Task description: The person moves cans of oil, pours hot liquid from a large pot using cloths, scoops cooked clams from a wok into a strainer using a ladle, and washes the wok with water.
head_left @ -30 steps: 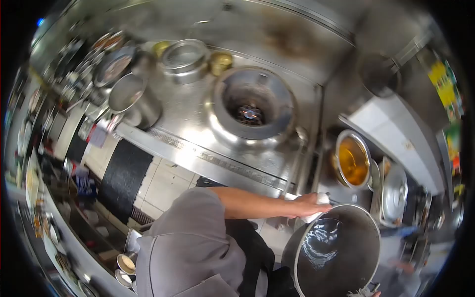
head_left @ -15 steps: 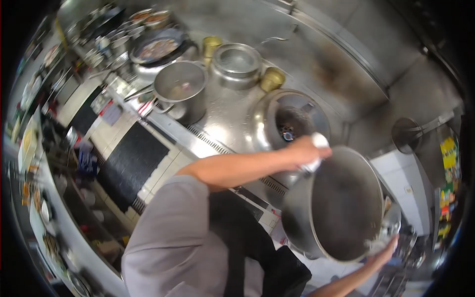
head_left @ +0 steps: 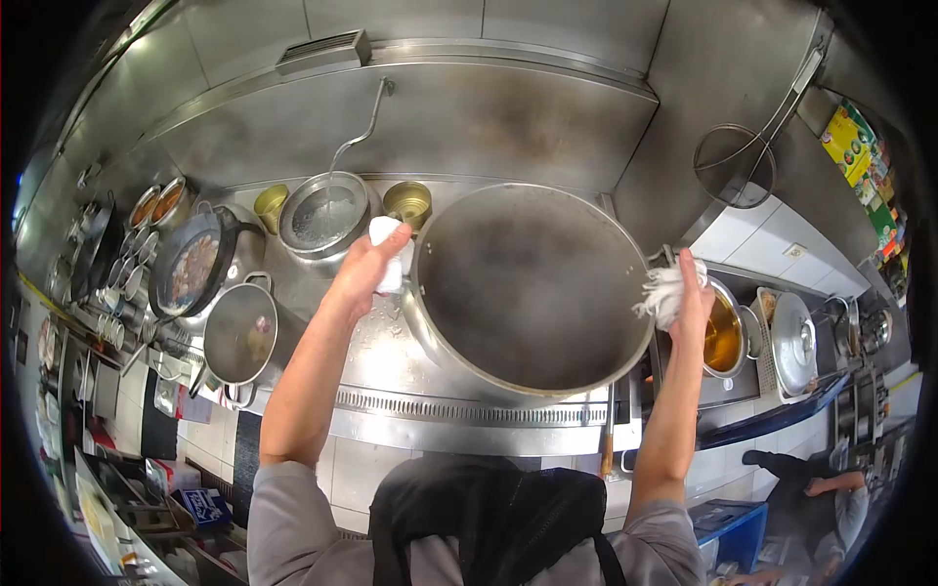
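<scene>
A large metal stockpot (head_left: 537, 386) fills the middle of the view, steaming, its inside dark and hazy. My left hand (head_left: 368, 269) is closed on its left side, with a folded white cloth (head_left: 388, 256) between fingers and pot. On the opposite side, my right hand (head_left: 693, 305) grips the handle area through a crumpled white rag (head_left: 662, 293). The pot is above the steel range, where the burner is hidden beneath it. Whether it rests there or is held up, I cannot tell.
Left of the pot are a brass-coloured tin (head_left: 408, 200), a water pot (head_left: 313, 249) under a tap, a smaller stockpot (head_left: 234, 327) and a food-filled wok (head_left: 191, 269). A pot of amber liquid (head_left: 723, 337) stands right. Another person (head_left: 816, 498) is at lower right.
The stockpot has swung from the right, off the range's side, to over the burner and is now level. Both hands have moved with it. My view has turned to face the range.
</scene>
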